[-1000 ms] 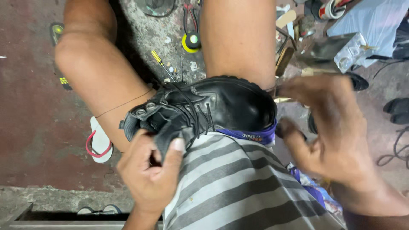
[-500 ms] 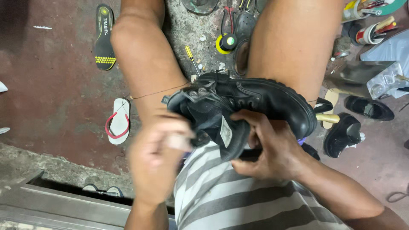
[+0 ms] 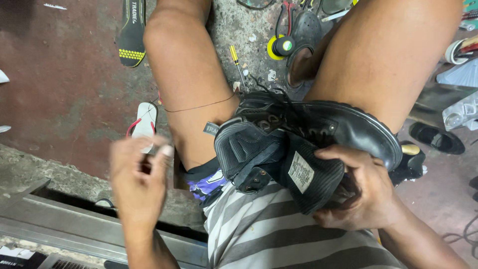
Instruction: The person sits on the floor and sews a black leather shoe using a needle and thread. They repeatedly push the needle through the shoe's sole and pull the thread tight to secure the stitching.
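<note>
Right hand (image 3: 366,197) grip closed on black boot (image 3: 318,139) tongue, left hand (image 3: 137,182) blurred, fingers pinched, insole (image 3: 131,32), screwdriver (image 3: 237,62) on floor

A glossy black leather lace-up boot (image 3: 318,134) is showing a white label on its black ribbed tongue. A grey-and-white striped cotton shirt (image 3: 279,239) is lying below it. A white rubber flip-flop (image 3: 144,119) with red straps is sitting on the dark red concrete floor (image 3: 64,89).
</note>
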